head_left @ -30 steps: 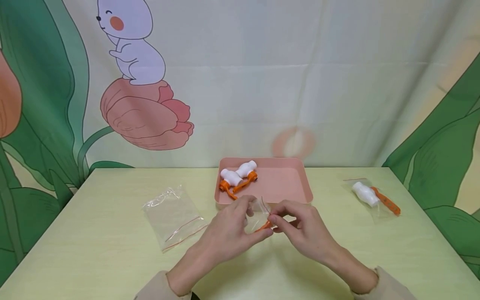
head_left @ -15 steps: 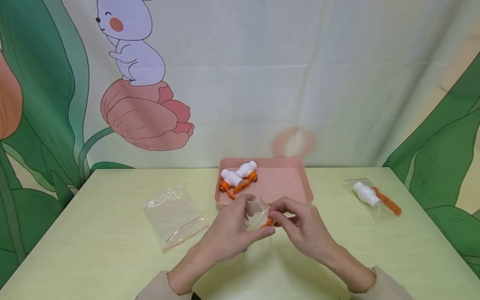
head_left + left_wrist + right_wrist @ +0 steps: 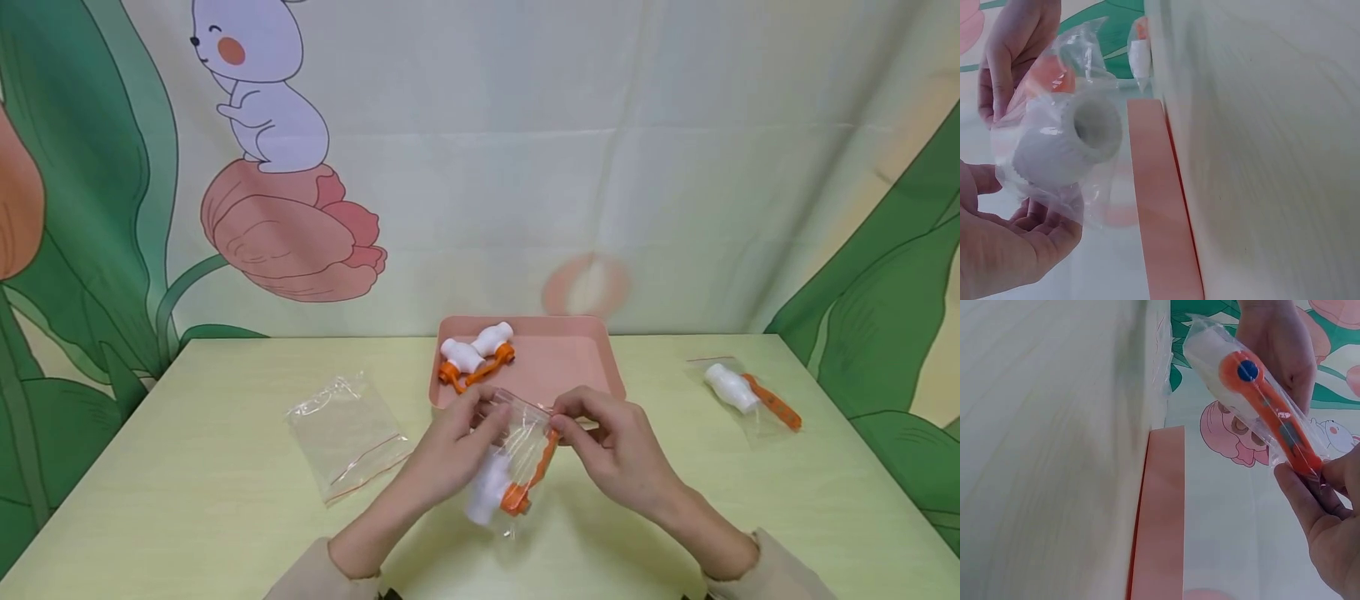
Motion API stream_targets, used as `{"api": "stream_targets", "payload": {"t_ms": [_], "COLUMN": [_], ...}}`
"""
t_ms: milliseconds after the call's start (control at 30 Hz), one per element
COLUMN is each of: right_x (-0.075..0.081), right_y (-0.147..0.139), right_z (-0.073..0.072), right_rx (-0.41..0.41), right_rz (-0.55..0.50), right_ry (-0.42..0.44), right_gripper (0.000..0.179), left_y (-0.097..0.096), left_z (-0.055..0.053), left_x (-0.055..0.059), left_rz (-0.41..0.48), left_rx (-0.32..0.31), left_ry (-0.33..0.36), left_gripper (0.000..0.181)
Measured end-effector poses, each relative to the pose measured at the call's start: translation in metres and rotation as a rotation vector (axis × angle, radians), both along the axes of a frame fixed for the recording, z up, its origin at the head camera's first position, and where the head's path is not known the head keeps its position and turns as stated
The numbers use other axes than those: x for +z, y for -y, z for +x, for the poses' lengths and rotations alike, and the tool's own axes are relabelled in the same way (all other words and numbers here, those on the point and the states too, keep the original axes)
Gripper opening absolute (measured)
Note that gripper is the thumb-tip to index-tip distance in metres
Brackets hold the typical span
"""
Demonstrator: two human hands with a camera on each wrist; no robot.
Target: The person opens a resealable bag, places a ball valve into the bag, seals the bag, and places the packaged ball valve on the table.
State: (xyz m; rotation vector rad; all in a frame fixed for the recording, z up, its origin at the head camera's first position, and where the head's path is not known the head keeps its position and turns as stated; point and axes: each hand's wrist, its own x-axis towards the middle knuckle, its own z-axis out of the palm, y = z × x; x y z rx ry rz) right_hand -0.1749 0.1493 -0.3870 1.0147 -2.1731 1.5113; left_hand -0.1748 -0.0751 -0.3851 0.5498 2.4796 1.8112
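Observation:
A clear zip bag (image 3: 525,433) hangs between my two hands over the table, mouth upward. Inside lies a white ball valve (image 3: 489,490) with an orange lever handle (image 3: 1272,415), slanting down at the bag's bottom. My left hand (image 3: 455,454) pinches the top left corner of the bag between thumb and fingers. At the opposite top corner, by the end of the lever, my right hand (image 3: 618,446) pinches the bag's edge. The left wrist view shows the round open end of the valve body (image 3: 1054,140) through the plastic.
A pink tray (image 3: 555,362) stands behind my hands, holding two white ball valves (image 3: 463,354) with orange levers at its left. A flat clear zip bag (image 3: 348,437) lies on the left. At the right lies another bagged ball valve (image 3: 731,387). A printed curtain (image 3: 480,167) hangs behind.
The left thumb has moved up to the bag's top edge. The bag has opened out flat, and the valve inside, earlier hidden behind the left hand, now shows below the fingers.

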Motion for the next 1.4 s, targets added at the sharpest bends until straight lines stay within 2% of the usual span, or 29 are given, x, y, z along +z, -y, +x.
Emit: {"api": "stream_targets", "payload": {"t_ms": [167, 467, 700, 867, 1000, 1067, 1200, 1300, 1400], "right_x": [0.001, 0.001, 0.001, -0.001, -0.003, -0.004, -0.006, -0.007, -0.008], "right_y": [-0.001, -0.002, -0.004, -0.006, -0.007, -0.007, -0.009, -0.011, -0.014], "right_z": [-0.001, -0.003, -0.007, -0.01, -0.012, -0.012, -0.012, -0.012, -0.013], "right_rx": [0.001, -0.001, -0.043, -0.071, -0.078, -0.073, -0.053, -0.042, -0.022], "right_rz": [-0.001, 0.007, 0.041, 0.061, 0.036, 0.007, -0.074, -0.113, -0.122], "right_ry": [0.013, 0.044, -0.021, -0.082, -0.083, -0.048, 0.106, 0.246, 0.338], "right_gripper": [0.013, 0.011, 0.016, 0.021, 0.022, 0.022, 0.025, 0.024, 0.02], "left_y": [-0.001, -0.002, -0.005, -0.007, -0.009, -0.009, -0.008, -0.008, -0.009], "left_z": [0.0, 0.001, 0.002, 0.004, 0.006, 0.006, 0.007, 0.007, 0.007], "left_x": [0.001, 0.0, 0.002, 0.002, 0.002, 0.001, 0.001, 0.001, 0.001], "left_rz": [0.089, 0.136, 0.224, 0.215, 0.206, 0.198, 0.192, 0.216, 0.264], "left_rx": [0.024, 0.067, 0.049, 0.048, 0.063, 0.075, 0.1, 0.116, 0.141], "left_ry": [0.037, -0.001, -0.005, -0.043, -0.062, -0.07, -0.076, -0.068, -0.05], "left_gripper": [0.022, 0.015, 0.012, 0.01, 0.009, 0.007, 0.005, 0.005, 0.007]}}
